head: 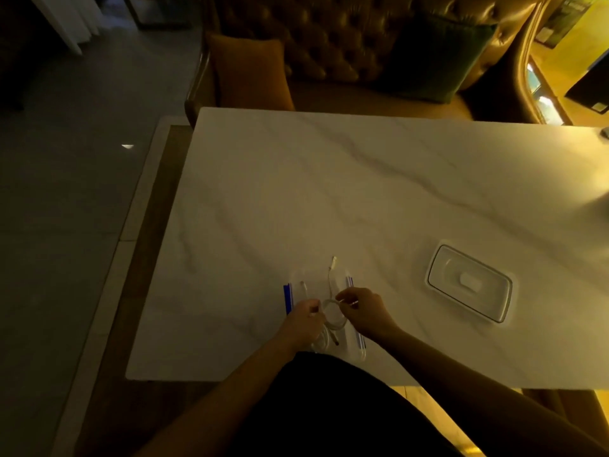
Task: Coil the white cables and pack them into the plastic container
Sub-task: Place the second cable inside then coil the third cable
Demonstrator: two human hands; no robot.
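A clear plastic container (296, 288) with blue clip handles on its left and right sides stands on the marble table near the front edge. Over it, my left hand (303, 319) and my right hand (361, 311) both pinch a white cable (334, 319) that forms a small loop between them. One plug end of the cable (333, 260) sticks out past the container's far side. Another end hangs below the loop near my left hand. In the dim light I cannot tell whether more cable lies inside the container.
The container's clear lid (469, 285) lies flat on the white marble table (362, 192) to the right. A tufted sofa (329, 44) with cushions stands behind the table. The table's left edge drops off to the floor (66, 225).
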